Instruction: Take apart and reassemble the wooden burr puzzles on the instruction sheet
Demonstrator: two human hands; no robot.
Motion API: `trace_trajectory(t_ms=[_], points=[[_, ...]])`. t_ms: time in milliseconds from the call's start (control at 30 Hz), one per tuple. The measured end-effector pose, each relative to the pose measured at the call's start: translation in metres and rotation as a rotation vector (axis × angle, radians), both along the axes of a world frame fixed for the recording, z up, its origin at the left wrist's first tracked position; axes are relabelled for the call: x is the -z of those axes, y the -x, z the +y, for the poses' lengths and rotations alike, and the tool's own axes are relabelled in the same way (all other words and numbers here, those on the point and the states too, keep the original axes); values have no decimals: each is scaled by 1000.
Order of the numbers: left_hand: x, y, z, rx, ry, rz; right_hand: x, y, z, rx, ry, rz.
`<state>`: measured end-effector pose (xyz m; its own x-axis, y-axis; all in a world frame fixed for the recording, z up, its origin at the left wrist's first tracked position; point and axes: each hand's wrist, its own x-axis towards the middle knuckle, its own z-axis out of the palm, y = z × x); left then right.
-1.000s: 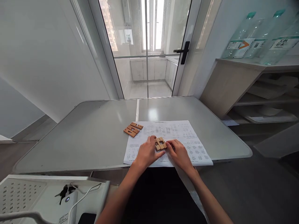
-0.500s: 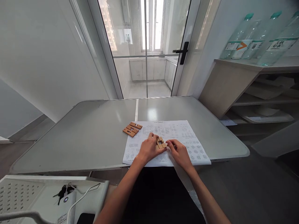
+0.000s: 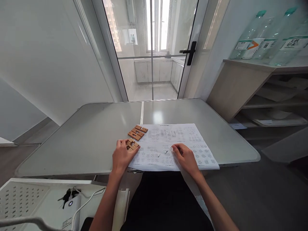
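Observation:
My left hand is closed around a small cluster of light wooden puzzle blocks, at the left edge of a printed paper sheet. Just beyond it lie several darker flat wooden pieces with cut-out slots. Over the right part of the sheet is my right hand, its thumb and fingertips pinched together. Whether anything sits in that pinch is too small to make out. Two tiny dark marks or bits show on the paper between the hands.
The grey table meets a glass door at its far side. At right, a wooden shelf carries plastic bottles. Low on the left, a white tray holds keys, a cable and a white power bank.
My left hand has carried the wooden puzzle blocks left, from the middle of the sheet to its left edge. My right hand has stayed nearly in place, pinched.

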<state>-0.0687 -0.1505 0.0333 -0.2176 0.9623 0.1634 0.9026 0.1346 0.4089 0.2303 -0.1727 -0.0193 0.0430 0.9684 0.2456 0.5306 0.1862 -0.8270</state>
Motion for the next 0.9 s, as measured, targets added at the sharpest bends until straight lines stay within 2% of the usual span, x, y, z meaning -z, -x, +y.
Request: trace_trajectory(t_ms=[100,233,433,533,633,733,800,900], points=[[3,4,8,-46,39,28,-1,0,0,3,-7,-12],[5,-3,18,-71,44,44,-1,0,-1,1,-6,-24],[8,-9,18,-82,25,53,0,-1,0,-6,-11,-36],[12,2,13,-33,-38,-71,1,-1,1,-6,-9,-31],[16,22,6,24,-137,-314,1,-2,1,-4,-8,-31],[17,38,0,-40,-162,-518,2,-2,0,-5,-11,-40],[17,42,-4,-39,-158,-583,2,-1,0,-4,-11,-47],[16,40,-7,55,-125,-533,1,0,-1,1,-10,-58]])
